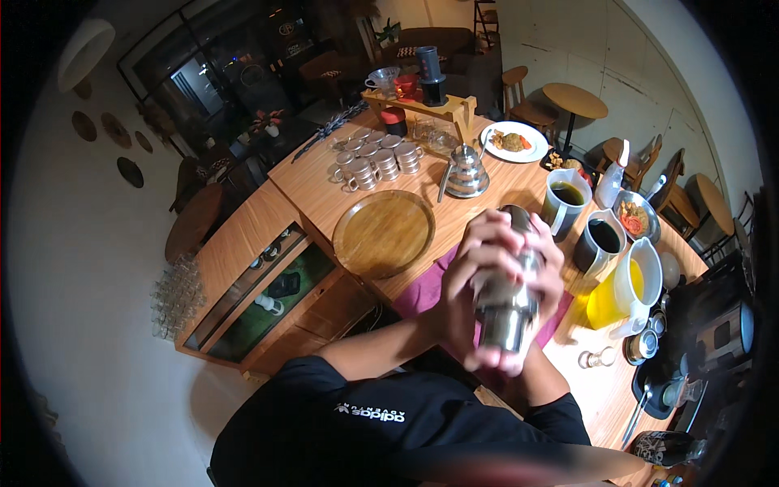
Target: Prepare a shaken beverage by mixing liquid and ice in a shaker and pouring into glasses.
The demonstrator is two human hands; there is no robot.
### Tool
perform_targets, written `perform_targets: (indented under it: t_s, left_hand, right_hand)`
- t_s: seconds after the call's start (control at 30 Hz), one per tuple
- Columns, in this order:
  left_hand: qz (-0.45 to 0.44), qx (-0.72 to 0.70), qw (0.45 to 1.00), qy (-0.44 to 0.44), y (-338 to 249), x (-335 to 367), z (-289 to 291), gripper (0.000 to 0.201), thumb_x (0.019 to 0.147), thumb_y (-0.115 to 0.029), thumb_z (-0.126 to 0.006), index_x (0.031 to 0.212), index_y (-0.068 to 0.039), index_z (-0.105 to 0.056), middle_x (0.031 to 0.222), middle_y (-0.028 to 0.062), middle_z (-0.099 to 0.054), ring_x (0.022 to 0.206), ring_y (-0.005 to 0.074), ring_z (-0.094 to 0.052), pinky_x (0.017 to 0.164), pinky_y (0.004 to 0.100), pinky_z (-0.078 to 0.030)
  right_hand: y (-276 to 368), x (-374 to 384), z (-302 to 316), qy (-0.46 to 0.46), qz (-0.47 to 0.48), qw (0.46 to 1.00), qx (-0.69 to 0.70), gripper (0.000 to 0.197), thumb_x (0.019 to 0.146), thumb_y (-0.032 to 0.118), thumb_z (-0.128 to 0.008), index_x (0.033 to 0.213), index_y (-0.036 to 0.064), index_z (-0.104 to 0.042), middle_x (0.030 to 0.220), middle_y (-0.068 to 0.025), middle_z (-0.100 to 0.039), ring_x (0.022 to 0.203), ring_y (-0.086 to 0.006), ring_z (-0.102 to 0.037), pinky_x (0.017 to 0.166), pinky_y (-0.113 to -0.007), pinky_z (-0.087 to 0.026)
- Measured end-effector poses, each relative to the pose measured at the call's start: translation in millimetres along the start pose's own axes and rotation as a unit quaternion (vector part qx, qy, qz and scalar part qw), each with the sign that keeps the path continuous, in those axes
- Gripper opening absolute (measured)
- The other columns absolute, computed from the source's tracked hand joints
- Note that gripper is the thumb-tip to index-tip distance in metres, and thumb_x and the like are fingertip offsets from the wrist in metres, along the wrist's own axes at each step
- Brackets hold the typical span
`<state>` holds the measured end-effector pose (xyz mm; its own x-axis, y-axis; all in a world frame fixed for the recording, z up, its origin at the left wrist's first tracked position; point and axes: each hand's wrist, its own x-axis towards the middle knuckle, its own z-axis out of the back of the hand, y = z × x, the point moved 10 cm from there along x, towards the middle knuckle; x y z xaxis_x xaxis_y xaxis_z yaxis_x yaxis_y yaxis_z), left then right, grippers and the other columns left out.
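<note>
Clasps steel shaker [505, 307], seemingly closed but not yet set down, between fingers [492, 255] of left hand [466, 280] and right hand [550, 264].

The shaker [505, 302] is glossy metal; the tray [383, 235], smooth wood.

We have room to pass our left hand [480, 258] over the round brown wooden tray [384, 235]; rightward, a translucent plastic jug of yellow liquid [608, 304] blocks us.
</note>
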<state>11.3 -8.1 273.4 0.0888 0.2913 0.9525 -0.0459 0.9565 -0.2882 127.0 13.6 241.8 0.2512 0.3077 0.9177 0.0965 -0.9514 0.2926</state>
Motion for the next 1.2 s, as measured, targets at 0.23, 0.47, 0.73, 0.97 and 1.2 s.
perform_targets:
  t_s: [0.23,0.47,0.73,0.97,1.2]
  left_hand:
    - [0.216,-0.035,0.972,-0.09,48.1,-8.5,9.1,0.087,0.071,-0.055,-0.082,0.129,0.003,-0.051,0.132,0.0195,-0.049,0.133,0.0336,-0.046,0.114,0.0431,-0.038]
    - [-0.028,0.066,0.996,-0.049,-15.3,0.0,2.9,0.077,0.068,-0.062,-0.084,0.117,-0.007,-0.064,0.121,0.0182,-0.057,0.129,0.0364,-0.048,0.111,0.0552,-0.037]
    - [-0.052,0.078,0.995,-0.045,-43.8,-5.0,8.1,0.066,0.077,-0.058,-0.079,0.112,-0.005,-0.063,0.12,0.0195,-0.06,0.127,0.0358,-0.052,0.114,0.0568,-0.035]
    - [0.209,0.006,0.971,-0.115,9.4,-24.2,20.4,0.07,0.078,-0.04,-0.081,0.129,0.0,-0.054,0.125,0.017,-0.058,0.123,0.0271,-0.057,0.106,0.0402,-0.047]
    - [0.263,-0.051,0.958,-0.102,12.6,-19.3,20.2,0.074,0.081,-0.056,-0.076,0.124,0.002,-0.057,0.122,0.0186,-0.059,0.12,0.0292,-0.057,0.109,0.0441,-0.042]
  right_hand:
    - [-49.7,-0.1,-6.6,0.064,-0.23,0.968,0.073,0.094,0.075,0.082,-0.064,0.128,0.0051,-0.058,0.137,-0.023,-0.056,0.132,-0.0434,-0.051,0.113,-0.053,-0.038]
    - [-6.2,-6.0,-1.0,0.041,-0.07,0.994,0.067,0.054,0.085,0.055,-0.07,0.116,0.0128,-0.057,0.133,-0.0212,-0.055,0.129,-0.0491,-0.052,0.108,-0.063,-0.042]
    - [12.5,-13.8,-12.3,0.034,0.072,0.989,0.126,0.044,0.084,0.048,-0.074,0.114,0.0193,-0.059,0.14,-0.023,-0.053,0.132,-0.0511,-0.049,0.112,-0.066,-0.035]
    - [-20.8,-25.2,-19.0,0.069,-0.235,0.968,0.056,0.079,0.081,0.058,-0.07,0.133,0.0005,-0.056,0.135,-0.0221,-0.056,0.131,-0.0364,-0.054,0.113,-0.048,-0.04]
    - [-9.0,-12.0,-18.2,0.045,-0.285,0.953,0.092,0.085,0.082,0.068,-0.068,0.133,0.0018,-0.055,0.135,-0.0236,-0.057,0.129,-0.0395,-0.055,0.112,-0.052,-0.041]
